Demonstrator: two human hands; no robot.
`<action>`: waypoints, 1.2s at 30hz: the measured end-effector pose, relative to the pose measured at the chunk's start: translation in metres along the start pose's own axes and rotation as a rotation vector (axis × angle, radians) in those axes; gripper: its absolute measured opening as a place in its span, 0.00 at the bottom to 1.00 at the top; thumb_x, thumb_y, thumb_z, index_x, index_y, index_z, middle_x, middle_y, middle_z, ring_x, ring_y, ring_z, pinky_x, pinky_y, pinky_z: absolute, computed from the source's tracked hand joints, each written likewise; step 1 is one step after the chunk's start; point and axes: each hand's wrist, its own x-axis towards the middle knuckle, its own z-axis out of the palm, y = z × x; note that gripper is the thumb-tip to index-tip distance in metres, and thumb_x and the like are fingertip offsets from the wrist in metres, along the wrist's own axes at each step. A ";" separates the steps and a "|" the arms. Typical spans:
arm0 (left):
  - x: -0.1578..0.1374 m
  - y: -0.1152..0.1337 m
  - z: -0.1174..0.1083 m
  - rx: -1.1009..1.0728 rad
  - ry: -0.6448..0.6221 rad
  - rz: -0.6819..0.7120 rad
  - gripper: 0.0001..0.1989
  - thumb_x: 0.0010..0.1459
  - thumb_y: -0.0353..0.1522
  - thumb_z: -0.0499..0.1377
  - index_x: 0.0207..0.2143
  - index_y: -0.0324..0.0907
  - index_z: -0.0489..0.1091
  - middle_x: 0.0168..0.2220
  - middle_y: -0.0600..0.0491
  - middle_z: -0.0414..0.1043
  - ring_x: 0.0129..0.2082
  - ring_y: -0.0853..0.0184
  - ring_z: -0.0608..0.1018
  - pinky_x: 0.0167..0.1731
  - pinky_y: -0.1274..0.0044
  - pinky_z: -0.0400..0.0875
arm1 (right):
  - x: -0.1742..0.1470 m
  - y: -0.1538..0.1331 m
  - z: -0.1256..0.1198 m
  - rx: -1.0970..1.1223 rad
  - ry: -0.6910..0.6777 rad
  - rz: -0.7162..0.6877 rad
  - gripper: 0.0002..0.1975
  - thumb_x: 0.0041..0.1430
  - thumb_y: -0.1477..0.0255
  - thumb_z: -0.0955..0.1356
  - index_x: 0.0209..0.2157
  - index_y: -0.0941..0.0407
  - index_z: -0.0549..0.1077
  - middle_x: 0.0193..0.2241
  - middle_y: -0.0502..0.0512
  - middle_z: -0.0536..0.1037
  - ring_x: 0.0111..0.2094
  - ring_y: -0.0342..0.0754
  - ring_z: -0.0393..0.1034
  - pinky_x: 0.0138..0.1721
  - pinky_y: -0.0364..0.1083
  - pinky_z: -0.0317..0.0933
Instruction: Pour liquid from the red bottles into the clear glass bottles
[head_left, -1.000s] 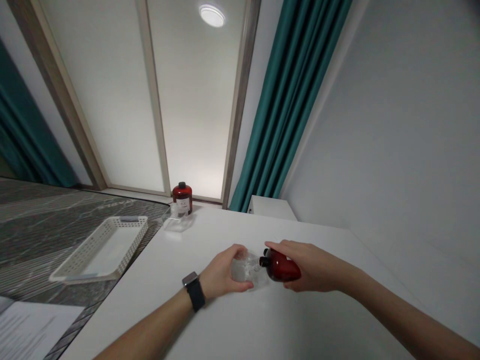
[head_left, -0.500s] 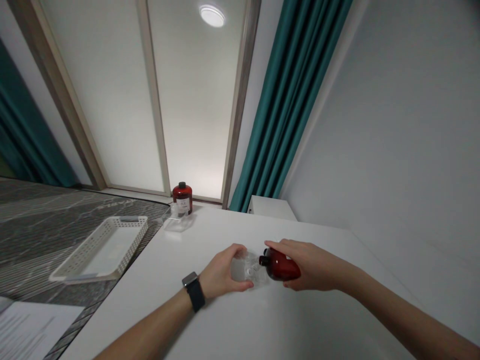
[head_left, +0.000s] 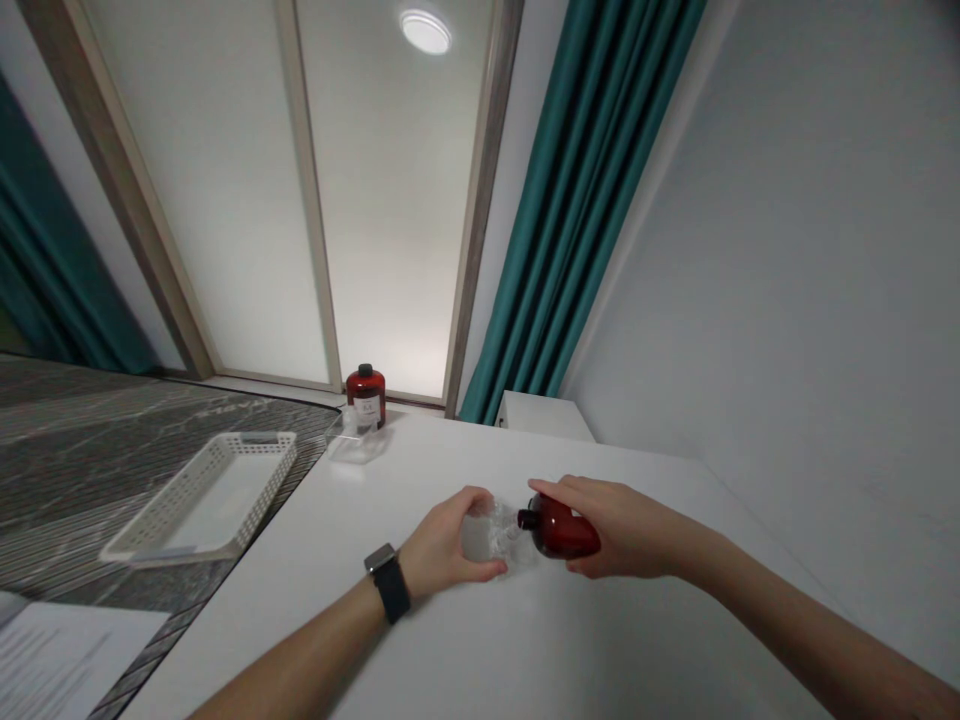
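red bottle lies tipped above the white table, grasped by the right hand, whose fingers and thumb wrap its body and leave the neck free. that neck points toward nine o'clock and ends beside the clear container, probably so its mouth can face the container; whether liquid is running between them i cannot tell. the left hand grips the container from its nine o'clock side, thumb and fingers curved round it, likely to steady it. toward half past ten a capped bottle stands upright beside a clear tray, well apart from both hands, perhaps to leave working room. compared with half a second ago, the bottle and right hand have shifted very slightly toward twelve o'clock, while the left hand has stayed put.
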 end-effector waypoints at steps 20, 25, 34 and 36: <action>-0.001 0.000 0.002 -0.012 0.004 0.004 0.29 0.43 0.32 0.72 0.46 0.43 0.63 0.44 0.50 0.74 0.43 0.59 0.76 0.46 0.68 0.70 | 0.001 -0.003 -0.004 -0.041 -0.024 0.006 0.46 0.47 0.69 0.73 0.66 0.50 0.54 0.52 0.60 0.72 0.48 0.58 0.68 0.48 0.52 0.61; -0.001 -0.001 0.002 -0.012 0.000 -0.004 0.29 0.43 0.32 0.72 0.46 0.43 0.63 0.44 0.51 0.73 0.43 0.59 0.76 0.46 0.68 0.70 | 0.001 -0.001 -0.003 -0.039 -0.014 -0.002 0.46 0.47 0.69 0.74 0.66 0.50 0.54 0.51 0.59 0.72 0.48 0.58 0.68 0.47 0.52 0.61; 0.000 0.000 0.003 -0.014 0.004 0.000 0.29 0.43 0.31 0.71 0.46 0.43 0.63 0.44 0.51 0.73 0.43 0.59 0.76 0.45 0.68 0.70 | 0.001 0.000 -0.003 -0.058 -0.004 -0.018 0.45 0.48 0.69 0.73 0.66 0.50 0.55 0.51 0.59 0.73 0.47 0.57 0.68 0.47 0.51 0.60; 0.000 -0.001 0.003 -0.017 0.005 0.003 0.29 0.43 0.31 0.71 0.47 0.43 0.63 0.44 0.51 0.73 0.43 0.59 0.76 0.45 0.68 0.70 | 0.001 0.000 -0.003 -0.061 0.000 -0.022 0.45 0.48 0.69 0.73 0.66 0.50 0.55 0.50 0.59 0.73 0.47 0.57 0.68 0.47 0.51 0.60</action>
